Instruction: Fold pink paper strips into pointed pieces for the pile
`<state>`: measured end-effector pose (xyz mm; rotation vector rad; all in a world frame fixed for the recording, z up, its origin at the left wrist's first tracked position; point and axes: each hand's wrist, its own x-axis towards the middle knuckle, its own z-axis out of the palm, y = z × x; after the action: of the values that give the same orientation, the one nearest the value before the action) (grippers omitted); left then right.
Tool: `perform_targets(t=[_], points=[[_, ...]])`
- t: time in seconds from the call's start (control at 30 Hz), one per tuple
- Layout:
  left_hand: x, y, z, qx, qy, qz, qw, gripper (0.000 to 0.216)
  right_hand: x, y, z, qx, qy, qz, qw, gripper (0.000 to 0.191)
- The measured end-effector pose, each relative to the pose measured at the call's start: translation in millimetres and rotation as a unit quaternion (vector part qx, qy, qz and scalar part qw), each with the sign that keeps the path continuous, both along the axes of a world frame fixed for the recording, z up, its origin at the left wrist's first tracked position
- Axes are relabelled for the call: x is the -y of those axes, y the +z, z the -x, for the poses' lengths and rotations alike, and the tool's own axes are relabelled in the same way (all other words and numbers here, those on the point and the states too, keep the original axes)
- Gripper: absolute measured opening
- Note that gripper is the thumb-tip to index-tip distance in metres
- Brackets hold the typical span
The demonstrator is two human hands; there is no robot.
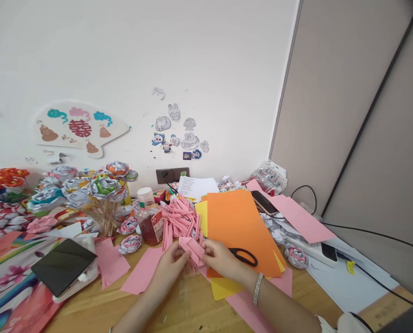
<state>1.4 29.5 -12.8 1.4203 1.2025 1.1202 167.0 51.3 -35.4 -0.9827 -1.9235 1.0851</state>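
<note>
Between both hands is a folded piece of pink paper, showing creased flaps. My left hand pinches its left edge, while my right hand grips the right edge with fingers closed. Just behind the hands lies a heap of folded pink paper strips. Black-handled scissors rest beside my right hand on a stack of orange paper; their blades are hidden under the hand. Yellow sheets stick out below the orange ones.
A bottle of reddish liquid stands left of the heap. Crumpled-paper flowers on sticks fill the back left, near a dark tablet. Pink sheets lie on the wooden table. A phone and cables sit to the right.
</note>
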Motion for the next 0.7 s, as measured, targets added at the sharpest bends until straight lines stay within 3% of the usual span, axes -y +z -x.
perform_targets(t=[0.17,0.37,0.5,0.6,0.7], points=[[-0.6,11.8,5.5,0.018,0.037,-0.022,0.999,0.034,-0.8,5.1,-0.8,-0.026,0.007,0.0,1.0,0.007],[-0.1,11.2,6.9,-0.023,0.04,-0.043,0.998,0.029,-3.1,4.5,-3.1,-0.08,-0.011,-0.001,0.997,0.018],[1.1,10.9,6.6,-0.023,0.047,-0.049,0.997,0.028,-2.5,5.3,-2.6,-0.139,0.034,0.038,0.989,0.025],[-0.6,10.9,7.4,-0.003,0.041,-0.04,0.998,0.029,-2.3,5.3,-1.8,-0.158,0.055,0.071,0.983,0.026],[-4.2,9.9,8.9,0.023,0.015,-0.004,1.0,0.031,-3.9,4.3,-2.5,-0.144,0.023,0.071,0.987,0.023]])
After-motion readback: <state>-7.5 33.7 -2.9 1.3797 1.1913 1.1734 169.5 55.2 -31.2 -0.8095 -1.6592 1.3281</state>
